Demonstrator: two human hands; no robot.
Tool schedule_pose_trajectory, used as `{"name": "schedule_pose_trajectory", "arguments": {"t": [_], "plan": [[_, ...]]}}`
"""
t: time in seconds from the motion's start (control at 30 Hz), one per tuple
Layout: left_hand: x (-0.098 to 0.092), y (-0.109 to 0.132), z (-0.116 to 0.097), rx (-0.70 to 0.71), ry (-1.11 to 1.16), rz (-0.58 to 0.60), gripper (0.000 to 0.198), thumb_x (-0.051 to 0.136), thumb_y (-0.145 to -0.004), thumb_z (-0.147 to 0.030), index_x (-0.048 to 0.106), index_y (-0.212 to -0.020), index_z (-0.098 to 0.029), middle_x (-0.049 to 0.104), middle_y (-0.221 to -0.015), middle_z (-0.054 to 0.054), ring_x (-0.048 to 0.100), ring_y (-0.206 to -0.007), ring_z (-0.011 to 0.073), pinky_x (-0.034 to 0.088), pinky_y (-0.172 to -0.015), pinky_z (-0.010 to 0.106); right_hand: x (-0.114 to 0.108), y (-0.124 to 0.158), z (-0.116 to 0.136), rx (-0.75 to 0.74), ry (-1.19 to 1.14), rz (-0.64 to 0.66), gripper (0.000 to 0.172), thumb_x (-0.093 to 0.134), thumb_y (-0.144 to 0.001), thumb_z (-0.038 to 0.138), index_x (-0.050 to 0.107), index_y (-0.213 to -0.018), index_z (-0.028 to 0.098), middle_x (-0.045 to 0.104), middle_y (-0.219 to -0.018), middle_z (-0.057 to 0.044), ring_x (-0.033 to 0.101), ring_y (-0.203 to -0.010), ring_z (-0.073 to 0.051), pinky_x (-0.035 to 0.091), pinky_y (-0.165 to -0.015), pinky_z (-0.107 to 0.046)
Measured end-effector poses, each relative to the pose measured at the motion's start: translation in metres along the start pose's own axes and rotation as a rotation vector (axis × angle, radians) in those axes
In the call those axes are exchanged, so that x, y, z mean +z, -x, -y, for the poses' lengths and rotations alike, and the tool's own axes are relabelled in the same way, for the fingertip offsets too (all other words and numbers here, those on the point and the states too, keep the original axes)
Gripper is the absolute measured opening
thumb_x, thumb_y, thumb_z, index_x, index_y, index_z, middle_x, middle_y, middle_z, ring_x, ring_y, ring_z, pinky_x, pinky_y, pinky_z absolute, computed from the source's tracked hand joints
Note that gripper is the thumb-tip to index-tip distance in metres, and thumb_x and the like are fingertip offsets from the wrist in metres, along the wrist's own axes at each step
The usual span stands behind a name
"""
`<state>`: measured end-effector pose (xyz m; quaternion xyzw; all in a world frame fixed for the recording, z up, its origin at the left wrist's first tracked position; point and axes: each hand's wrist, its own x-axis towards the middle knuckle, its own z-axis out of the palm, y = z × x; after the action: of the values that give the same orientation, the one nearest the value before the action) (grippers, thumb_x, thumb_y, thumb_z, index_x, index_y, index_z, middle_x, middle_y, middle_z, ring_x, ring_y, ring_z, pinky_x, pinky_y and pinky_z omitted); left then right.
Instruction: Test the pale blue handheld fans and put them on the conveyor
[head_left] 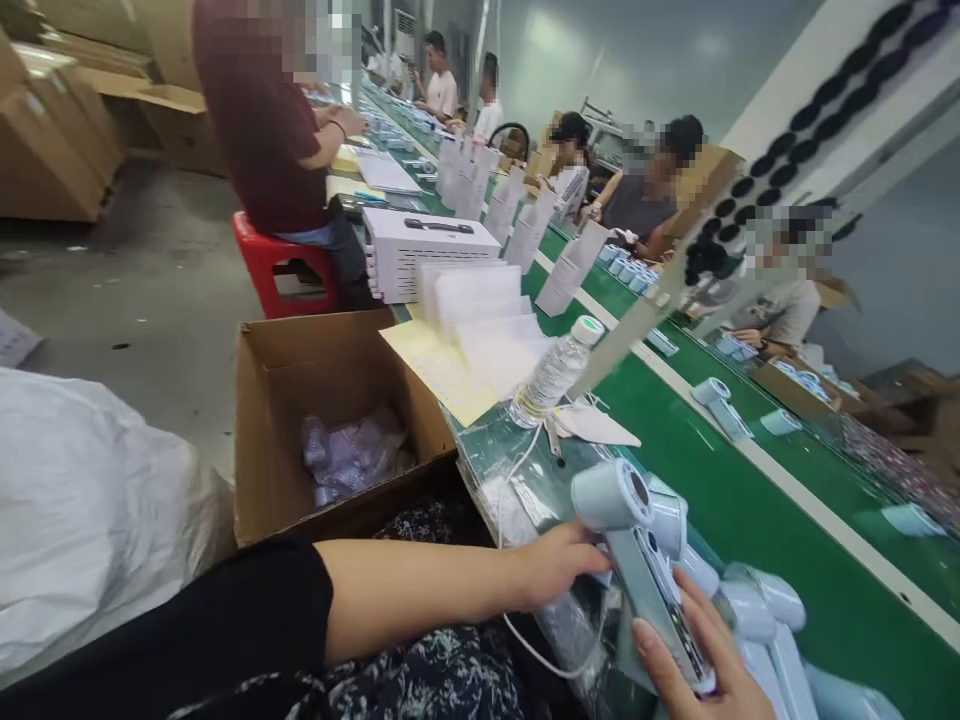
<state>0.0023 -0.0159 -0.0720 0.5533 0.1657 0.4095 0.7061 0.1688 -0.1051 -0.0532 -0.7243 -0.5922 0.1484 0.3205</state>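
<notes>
Head view: one pale blue handheld device (637, 540) is gripped at five o'clock by the left hand (559, 565) and right hand (701, 650); several like devices (757, 600) lie beside it on the counter (750, 510), seemingly unhandled.

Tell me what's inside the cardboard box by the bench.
The box holds a crumpled clear bag of purplish items; what they are is unclear. The near wall hides the front of its floor.

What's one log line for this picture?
left hand: grips blue device | right hand: supports its handle | water bottle: lying by conveyor
</notes>
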Motion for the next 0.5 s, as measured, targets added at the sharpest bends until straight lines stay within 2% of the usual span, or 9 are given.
{"name": "schedule_pose_trajectory", "arguments": {"t": [0.07, 0.13, 0.23, 0.27, 0.3, 0.37, 0.4, 0.43, 0.5], "plan": [[0.014, 0.002, -0.003, -0.045, 0.192, 0.008, 0.046, 0.052, -0.080, -0.036, 0.062, -0.119, -0.013, 0.071, -0.109, 0.013, 0.063, -0.111, 0.0314, 0.047, -0.100, 0.049, 0.008, 0.010, 0.017, 0.024, -0.015, -0.031, 0.054, 0.062, -0.078, 0.061, 0.070, -0.111, 0.019, 0.057, -0.139, -0.018, 0.050, -0.130, -0.042, 0.045, -0.103, -0.057], [0.020, 0.003, -0.008, -0.105, 0.429, -0.033, 0.048, 0.062, -0.079, -0.046, 0.065, -0.113, -0.013, 0.073, -0.103, 0.014, 0.066, -0.105, 0.0318, 0.049, -0.097, 0.045, 0.013, 0.013, 0.034, 0.022, -0.038, -0.076, 0.051, 0.061, -0.081, 0.057, 0.070, -0.112, 0.017, 0.054, -0.140, -0.021, 0.050, -0.130, -0.042, 0.043, -0.104, -0.059], [0.009, 0.000, -0.018, -0.192, 0.536, -0.038, 0.050, 0.068, -0.078, -0.060, 0.068, -0.101, -0.016, 0.075, -0.093, 0.010, 0.069, -0.095, 0.0277, 0.051, -0.093, 0.040, 0.013, 0.015, 0.054, -0.055, -0.104, -0.049, 0.054, 0.064, -0.081, 0.051, 0.067, -0.122, 0.016, 0.044, -0.150, -0.021, 0.042, -0.138, -0.041, 0.039, -0.108, -0.059], [0.001, 0.000, -0.021, -0.218, 0.543, -0.022, 0.049, 0.068, -0.078, -0.061, 0.069, -0.098, -0.015, 0.075, -0.089, 0.009, 0.070, -0.091, 0.0266, 0.053, -0.090, 0.039, 0.011, 0.015, 0.057, -0.078, -0.174, 0.002, 0.055, 0.064, -0.082, 0.050, 0.065, -0.125, 0.017, 0.043, -0.151, -0.021, 0.043, -0.137, -0.040, 0.042, -0.107, -0.056], [-0.008, 0.000, -0.024, -0.258, 0.558, -0.008, 0.046, 0.071, -0.078, -0.058, 0.069, -0.093, -0.015, 0.075, -0.086, 0.008, 0.071, -0.086, 0.0254, 0.054, -0.087, 0.038, 0.009, 0.015, 0.059, -0.083, -0.272, 0.047, 0.054, 0.063, -0.083, 0.050, 0.064, -0.126, 0.018, 0.048, -0.148, -0.020, 0.050, -0.132, -0.038, 0.047, -0.103, -0.052], [-0.026, 0.002, -0.031, -0.284, 0.569, -0.011, 0.038, 0.073, -0.079, -0.051, 0.070, -0.088, -0.015, 0.076, -0.088, 0.008, 0.071, -0.085, 0.0238, 0.055, -0.086, 0.036, 0.004, 0.013, 0.056, -0.019, -0.428, 0.061, 0.045, 0.055, -0.090, 0.049, 0.062, -0.122, 0.018, 0.067, -0.124, -0.018, 0.068, -0.105, -0.030, 0.056, -0.085, -0.042], [-0.034, 0.003, -0.034, -0.292, 0.572, -0.014, 0.037, 0.073, -0.080, -0.050, 0.070, -0.087, -0.015, 0.076, -0.090, 0.008, 0.072, -0.088, 0.0242, 0.055, -0.088, 0.037, 0.002, 0.012, 0.053, 0.031, -0.422, 0.023, 0.040, 0.051, -0.092, 0.046, 0.062, -0.118, 0.018, 0.073, -0.106, -0.014, 0.071, -0.088, -0.026, 0.056, -0.075, -0.038], [-0.040, 0.005, -0.038, -0.287, 0.569, -0.021, 0.036, 0.073, -0.080, -0.050, 0.070, -0.085, -0.015, 0.076, -0.091, 0.008, 0.072, -0.090, 0.0249, 0.055, -0.089, 0.038, 0.002, 0.009, 0.050, 0.072, -0.340, -0.028, 0.035, 0.049, -0.093, 0.043, 0.061, -0.115, 0.017, 0.074, -0.091, -0.010, 0.070, -0.077, -0.024, 0.054, -0.069, -0.036], [-0.045, 0.008, -0.044, -0.270, 0.555, -0.034, 0.035, 0.073, -0.079, -0.049, 0.068, -0.081, -0.015, 0.076, -0.089, 0.008, 0.072, -0.089, 0.0263, 0.056, -0.089, 0.040, 0.006, 0.004, 0.044, 0.069, 0.003, -0.097, 0.028, 0.051, -0.092, 0.032, 0.060, -0.113, 0.016, 0.071, -0.077, -0.007, 0.066, -0.071, -0.024, 0.049, -0.068, -0.037]]}}
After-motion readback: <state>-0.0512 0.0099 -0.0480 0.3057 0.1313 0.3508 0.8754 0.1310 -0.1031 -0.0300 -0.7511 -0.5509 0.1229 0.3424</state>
